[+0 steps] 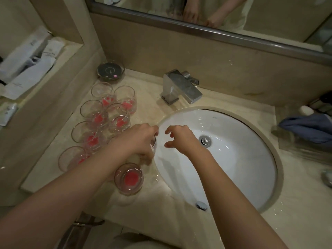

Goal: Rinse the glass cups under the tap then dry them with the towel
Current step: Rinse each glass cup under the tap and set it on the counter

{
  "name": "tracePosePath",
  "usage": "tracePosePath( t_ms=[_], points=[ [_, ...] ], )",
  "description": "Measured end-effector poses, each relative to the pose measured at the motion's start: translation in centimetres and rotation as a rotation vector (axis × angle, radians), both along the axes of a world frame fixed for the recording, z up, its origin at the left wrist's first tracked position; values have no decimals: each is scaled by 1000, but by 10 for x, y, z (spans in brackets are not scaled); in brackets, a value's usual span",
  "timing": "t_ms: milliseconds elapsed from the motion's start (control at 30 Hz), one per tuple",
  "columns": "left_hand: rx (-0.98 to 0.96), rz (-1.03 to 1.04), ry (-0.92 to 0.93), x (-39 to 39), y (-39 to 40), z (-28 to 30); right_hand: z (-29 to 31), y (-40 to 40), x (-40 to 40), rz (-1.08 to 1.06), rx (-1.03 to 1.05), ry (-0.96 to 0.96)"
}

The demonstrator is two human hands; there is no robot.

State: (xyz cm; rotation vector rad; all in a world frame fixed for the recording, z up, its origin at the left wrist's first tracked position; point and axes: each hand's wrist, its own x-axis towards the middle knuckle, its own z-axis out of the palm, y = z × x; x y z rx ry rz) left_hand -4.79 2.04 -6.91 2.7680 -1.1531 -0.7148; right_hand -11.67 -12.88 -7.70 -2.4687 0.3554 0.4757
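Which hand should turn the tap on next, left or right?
Right. The right hand is empty, fingers loosely curled over the sink, with a clear path up to the tap. The left hand is busy gripping a glass cup at the rim.

Single head-worn wide-angle view, looking forward and steeply down, close over sink [224,159] and counter [179,203]

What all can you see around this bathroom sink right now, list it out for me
glass cups: about eight, clear with pink marks, counter left of basin
glass dish: one, dark, behind the cups
tap: one, chrome, behind basin, no water seen
sink: one, white, centre
towel: one, blue-grey, right counter
packets: several, white, left shelf
mirror: one, above
left hand: grip on a cup at the basin's rim
right hand: fingers curled, empty, over basin
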Motion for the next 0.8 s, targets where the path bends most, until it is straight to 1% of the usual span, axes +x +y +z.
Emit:
tracePosePath(
  t_ms=[133,267,467,567,667,800],
  points=[
    [-141,91,75,6,-25,-2,-3,-22,0,-56,-19,10],
    [-258,216,155,14,-51,-9,-7,-56,-4,-156,-58,29],
    [-398,323,199,18,-83,-26,-17,-104,5,-338,-84,0],
    [-455,388,226,19,-93,-35,-17,-119,20,-434,-40,-82],
    [-508,427,231,18,-102,-42,-12,-128,39,-509,9,-238],
    [-572,451,256,18,-112,-50,-4,-125,66,-582,154,-411]
  ],
)
